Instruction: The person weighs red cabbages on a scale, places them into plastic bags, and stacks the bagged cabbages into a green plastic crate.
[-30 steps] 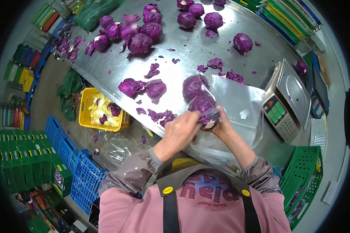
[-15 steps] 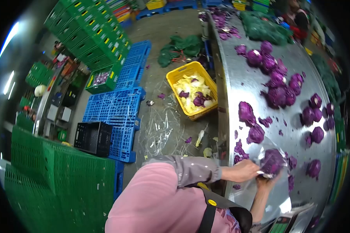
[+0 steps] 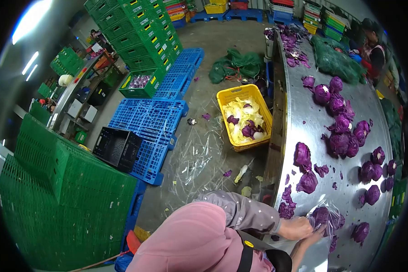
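A purple cabbage (image 3: 321, 216) sits inside a clear plastic bag (image 3: 334, 217) above the metal table, near its front edge. My left hand (image 3: 296, 228), coming from a grey sleeve, is closed on the bag's gathered plastic just below the cabbage. Against it, my right hand (image 3: 313, 237) reaches up from below, its fingers also closed on the bag; some fingertips are hidden. Loose purple leaves (image 3: 286, 210) lie to the left of the bag, and another cabbage (image 3: 361, 232) rests to its right.
More cabbages (image 3: 339, 143) are spread along the metal table (image 3: 299, 118), with a green net (image 3: 335, 59) farther back. A person (image 3: 374, 52) stands at the far right. On the floor are a yellow crate (image 3: 222, 102) of leaves, blue pallets (image 3: 143, 118) and green crates (image 3: 95, 190).
The view has shifted, so the surroundings appear farther right. My hands have come together lower on the bag, and its plastic is now gathered below the cabbage.
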Demonstrator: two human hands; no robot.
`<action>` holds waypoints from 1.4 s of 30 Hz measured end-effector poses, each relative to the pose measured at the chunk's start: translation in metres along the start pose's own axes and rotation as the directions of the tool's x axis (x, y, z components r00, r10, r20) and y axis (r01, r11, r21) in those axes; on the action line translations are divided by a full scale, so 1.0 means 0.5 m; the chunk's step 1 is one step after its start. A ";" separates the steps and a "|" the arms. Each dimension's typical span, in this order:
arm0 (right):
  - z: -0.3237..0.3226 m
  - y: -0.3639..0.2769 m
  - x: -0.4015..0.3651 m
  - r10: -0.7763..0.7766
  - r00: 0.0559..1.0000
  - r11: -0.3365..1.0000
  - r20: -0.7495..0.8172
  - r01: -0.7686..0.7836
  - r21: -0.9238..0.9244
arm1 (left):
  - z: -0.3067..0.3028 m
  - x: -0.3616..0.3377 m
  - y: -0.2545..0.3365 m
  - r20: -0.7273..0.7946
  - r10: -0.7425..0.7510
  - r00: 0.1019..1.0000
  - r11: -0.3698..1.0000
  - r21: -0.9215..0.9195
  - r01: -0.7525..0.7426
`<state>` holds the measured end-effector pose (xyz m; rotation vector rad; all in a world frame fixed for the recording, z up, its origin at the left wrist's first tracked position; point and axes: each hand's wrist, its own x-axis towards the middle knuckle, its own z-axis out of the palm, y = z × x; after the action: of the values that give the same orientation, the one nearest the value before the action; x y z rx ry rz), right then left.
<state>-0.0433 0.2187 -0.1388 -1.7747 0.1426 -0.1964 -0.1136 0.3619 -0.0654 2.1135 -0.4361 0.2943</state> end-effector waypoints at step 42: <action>0.021 -0.092 -0.092 0.365 0.863 0.926 0.350 -0.375 -0.044 | -0.227 -0.248 -0.111 -0.037 -0.487 0.873 0.873 -0.055 0.485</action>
<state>-0.0866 0.2477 -0.0985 -1.6911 0.2177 0.3982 -0.2080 0.5093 -0.0919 2.0865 0.1285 0.0415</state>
